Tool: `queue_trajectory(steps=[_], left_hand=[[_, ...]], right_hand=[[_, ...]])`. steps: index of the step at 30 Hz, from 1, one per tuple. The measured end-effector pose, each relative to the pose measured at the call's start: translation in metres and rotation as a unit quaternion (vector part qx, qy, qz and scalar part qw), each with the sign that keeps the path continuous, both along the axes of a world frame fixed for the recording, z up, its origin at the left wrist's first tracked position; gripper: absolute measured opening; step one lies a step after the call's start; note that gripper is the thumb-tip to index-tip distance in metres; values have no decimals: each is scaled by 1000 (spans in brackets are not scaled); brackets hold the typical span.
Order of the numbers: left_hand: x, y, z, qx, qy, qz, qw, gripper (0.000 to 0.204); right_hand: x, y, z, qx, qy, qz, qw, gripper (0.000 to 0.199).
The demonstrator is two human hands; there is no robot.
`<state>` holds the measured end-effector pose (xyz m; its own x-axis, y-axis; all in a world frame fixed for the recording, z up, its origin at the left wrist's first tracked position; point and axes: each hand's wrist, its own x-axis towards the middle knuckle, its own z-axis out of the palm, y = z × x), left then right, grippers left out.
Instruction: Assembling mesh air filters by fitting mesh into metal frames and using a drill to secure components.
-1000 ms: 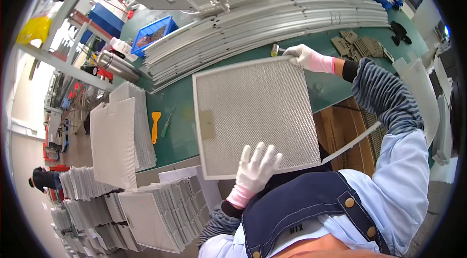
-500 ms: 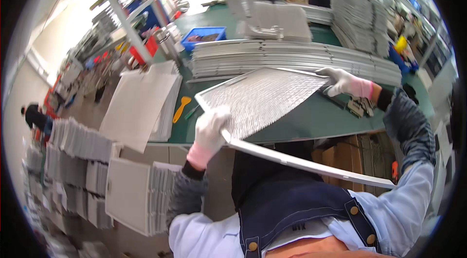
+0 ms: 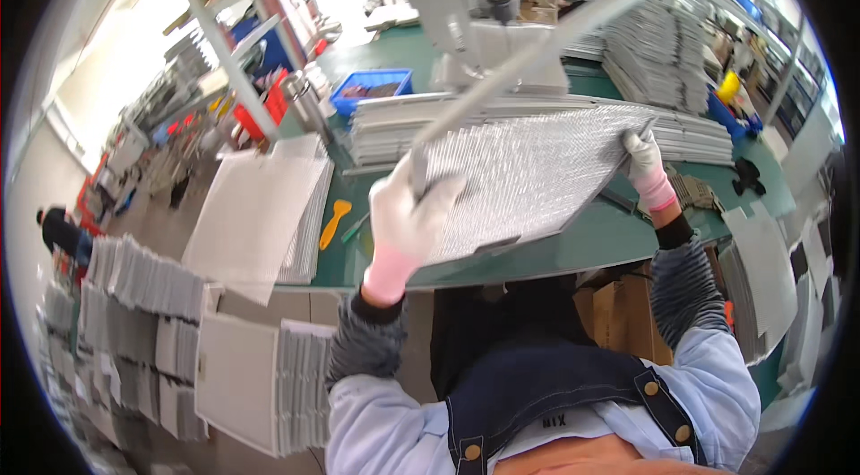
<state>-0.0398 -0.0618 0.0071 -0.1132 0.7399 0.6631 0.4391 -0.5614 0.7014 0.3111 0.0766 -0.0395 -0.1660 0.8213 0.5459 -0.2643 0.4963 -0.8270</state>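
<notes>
Between my hands is a silvery ribbed mesh filter panel (image 3: 528, 179), held tilted above the green table. My left hand (image 3: 405, 211) wears a white glove with a pink cuff and grips the panel's left edge, thumb across the mesh. From that hand a long pale frame strip (image 3: 537, 58) rises to the upper right, apart from the mesh along most of its length. My right hand (image 3: 647, 172), gloved alike, is closed on the panel's right edge. Behind the panel lies a stack of framed panels (image 3: 385, 130), partly hidden by it.
Left on the table (image 3: 358, 273) are pale sheets (image 3: 255, 206), a yellow scraper (image 3: 335, 222) and a blue bin (image 3: 372, 91). A machine (image 3: 439, 0) stands behind. Grey stacks (image 3: 658, 54) rise at back right. More panels (image 3: 237, 376) stand lower left. People work farther off.
The panel has been turned over in my hands. Its loose strip swung from the lower right, near my body, up to the upper right. My right hand came lower.
</notes>
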Motion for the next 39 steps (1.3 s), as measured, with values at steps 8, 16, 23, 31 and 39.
queue_trajectory(steps=[8,16,23,31,39], left_hand=[[-68,5,-68,-97,-157,-23,983,23],[-59,-43,-55,-139,64,162,975,57],[-104,-29,6,-278,200,-160,926,55],[-78,32,11,-294,288,-276,869,54],[-19,82,12,-263,294,-411,822,62]], right_hand=[[-44,-43,72,-56,-138,114,982,37],[-60,-42,13,-193,-194,97,957,11],[-63,-52,15,-175,-62,238,953,70],[-31,-35,3,-173,-61,198,963,53],[-47,-48,12,-226,-52,143,962,34]])
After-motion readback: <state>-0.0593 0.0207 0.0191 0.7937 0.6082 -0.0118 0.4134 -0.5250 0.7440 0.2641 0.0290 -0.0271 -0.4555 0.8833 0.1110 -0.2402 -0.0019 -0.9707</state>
